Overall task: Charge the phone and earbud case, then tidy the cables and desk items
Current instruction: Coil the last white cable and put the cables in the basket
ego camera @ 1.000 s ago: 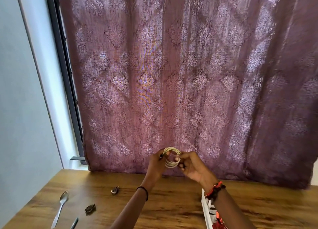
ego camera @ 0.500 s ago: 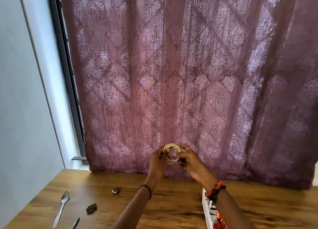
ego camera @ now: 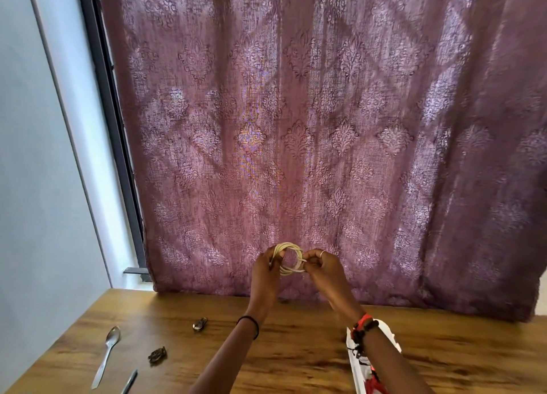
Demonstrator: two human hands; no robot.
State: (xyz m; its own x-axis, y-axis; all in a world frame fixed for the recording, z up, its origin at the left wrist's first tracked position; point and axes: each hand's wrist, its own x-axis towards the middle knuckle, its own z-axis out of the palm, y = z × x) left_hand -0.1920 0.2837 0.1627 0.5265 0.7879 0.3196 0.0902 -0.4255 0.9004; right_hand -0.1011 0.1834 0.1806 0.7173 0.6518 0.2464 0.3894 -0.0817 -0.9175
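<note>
You've got one cable [ego camera: 289, 259], cream-white, wound into a small coil of several loops, held up in the air above the desk [ego camera: 296, 352] in front of the curtain [ego camera: 310, 127]. Both hands on it. Your left hand [ego camera: 266, 272] pinches the coil's left side, fingers closed on the loops. Your right hand [ego camera: 321, 268] pinches the right side, fingertips tight on the strands, one ring visible on a finger. Coil sits between the two hands, clear of the desk.

Wrists: one black band [ego camera: 250, 324] on the left, one red-and-black beaded bracelet [ego camera: 362, 330] on the right.

Desk count, left side: one spoon [ego camera: 108, 353] lying flat, one dark pen-like item [ego camera: 129, 382] just beside its handle end, cut off by the frame edge. Two small dark metallic objects [ego camera: 200, 324], one near the back and one nearer the spoon; too small to identify. Right side: one white-and-red item [ego camera: 359, 373] under your right forearm, mostly hidden, can't tell what it is.

No phone or earbud case visible in frame.
</note>
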